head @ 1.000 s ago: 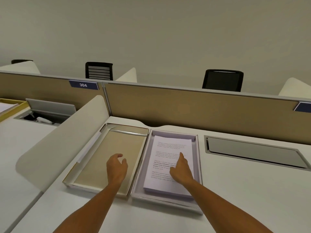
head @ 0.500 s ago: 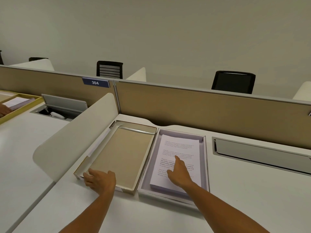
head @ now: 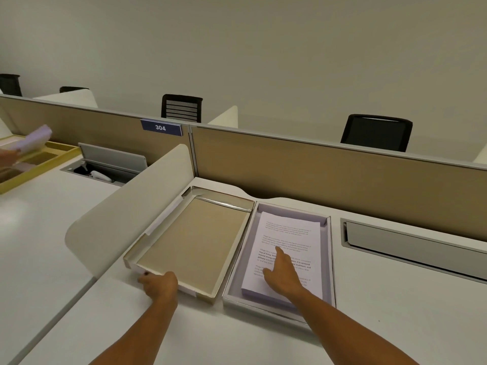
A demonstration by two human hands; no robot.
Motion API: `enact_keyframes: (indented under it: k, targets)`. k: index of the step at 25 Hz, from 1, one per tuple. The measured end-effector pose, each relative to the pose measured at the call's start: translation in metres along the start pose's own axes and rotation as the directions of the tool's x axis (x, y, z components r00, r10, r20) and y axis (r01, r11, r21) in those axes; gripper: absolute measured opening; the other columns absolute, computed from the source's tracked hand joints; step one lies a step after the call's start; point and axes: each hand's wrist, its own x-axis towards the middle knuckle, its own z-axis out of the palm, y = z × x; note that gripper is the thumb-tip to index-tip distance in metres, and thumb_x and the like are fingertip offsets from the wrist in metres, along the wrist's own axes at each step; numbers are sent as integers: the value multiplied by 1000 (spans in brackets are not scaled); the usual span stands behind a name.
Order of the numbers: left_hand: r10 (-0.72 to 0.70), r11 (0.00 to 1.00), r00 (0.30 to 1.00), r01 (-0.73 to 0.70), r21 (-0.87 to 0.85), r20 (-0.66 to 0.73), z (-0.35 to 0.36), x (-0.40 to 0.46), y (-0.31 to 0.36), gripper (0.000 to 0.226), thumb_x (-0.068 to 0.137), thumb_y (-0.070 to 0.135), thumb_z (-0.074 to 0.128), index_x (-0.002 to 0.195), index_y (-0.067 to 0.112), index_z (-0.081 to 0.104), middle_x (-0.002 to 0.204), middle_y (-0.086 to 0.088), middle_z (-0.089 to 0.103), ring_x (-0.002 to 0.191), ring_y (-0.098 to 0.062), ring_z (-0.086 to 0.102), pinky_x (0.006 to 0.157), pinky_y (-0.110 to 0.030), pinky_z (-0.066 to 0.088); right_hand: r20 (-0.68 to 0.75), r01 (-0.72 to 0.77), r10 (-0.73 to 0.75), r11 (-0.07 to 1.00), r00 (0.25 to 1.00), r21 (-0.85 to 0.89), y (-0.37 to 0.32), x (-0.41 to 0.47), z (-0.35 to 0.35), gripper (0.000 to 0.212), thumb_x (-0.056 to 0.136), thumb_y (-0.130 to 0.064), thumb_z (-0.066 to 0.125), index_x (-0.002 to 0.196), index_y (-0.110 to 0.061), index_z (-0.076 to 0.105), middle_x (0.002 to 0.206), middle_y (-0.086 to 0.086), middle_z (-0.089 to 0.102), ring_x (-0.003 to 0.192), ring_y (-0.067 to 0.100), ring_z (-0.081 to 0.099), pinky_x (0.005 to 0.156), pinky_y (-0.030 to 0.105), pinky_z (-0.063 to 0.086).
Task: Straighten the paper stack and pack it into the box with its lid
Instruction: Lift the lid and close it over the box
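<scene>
A printed paper stack (head: 288, 243) lies inside a shallow lilac-lined box (head: 328, 262) on the white desk. My right hand (head: 280, 275) rests flat on the stack's near half, forefinger stretched forward. Left of the box lies its lid (head: 195, 241), upside down, tan inside with a pale rim. My left hand (head: 159, 285) grips the lid's near-left corner, fingers curled over the rim.
A curved cream divider (head: 131, 206) stands just left of the lid. A tan partition (head: 329, 175) closes the back. A grey cable hatch (head: 411, 248) sits to the right. On the neighbouring desk another person's hand (head: 8, 156) holds papers above a yellow tray (head: 39, 164).
My left hand moved from the lid's inside back to its near-left corner and took hold of the rim. My right hand stayed on the stack. The view swung left.
</scene>
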Motion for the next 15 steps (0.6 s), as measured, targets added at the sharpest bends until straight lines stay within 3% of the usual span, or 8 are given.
enact_keyframes:
  k: [4,7,11,13,15]
  targets:
    - [60,974,989,-30,-223,133,0,2,-6,67,77,-11,60,132,18,34,130,-16,54,108,-39,61,95,-55,52,-3,7,-7,1000,1000,2,-2,2,-3,77,91,-25,64,154,-18,19,159,6,30,143,29,35,113,41,37]
    - [84,963,981,-34,-269,177,-4,-4,-2,67,77,-13,66,133,13,40,125,-14,55,99,-35,60,95,-52,53,-3,13,-13,1000,1000,15,-5,3,-5,78,91,-24,65,154,-18,19,159,7,29,143,29,35,113,42,37]
    - [219,943,961,-164,-289,169,-2,-15,3,54,77,-13,70,120,11,47,116,-11,55,98,-31,58,99,-50,50,0,19,-19,999,1000,41,-12,3,-9,77,92,-24,64,154,-18,18,162,6,25,146,30,31,115,43,34]
    - [307,924,938,-253,-288,160,-3,-27,9,51,76,-10,73,111,14,46,118,-17,55,98,-31,58,99,-50,50,-4,33,-32,998,999,54,-19,-1,-15,77,93,-24,64,154,-18,18,162,6,24,146,30,31,115,42,34]
    - [378,900,910,-317,-300,172,-3,-40,13,60,75,-9,75,121,13,44,128,-19,50,107,-33,57,99,-49,51,-8,50,-50,996,999,79,-26,-7,-21,76,93,-23,63,154,-18,17,161,6,24,145,30,32,114,42,35]
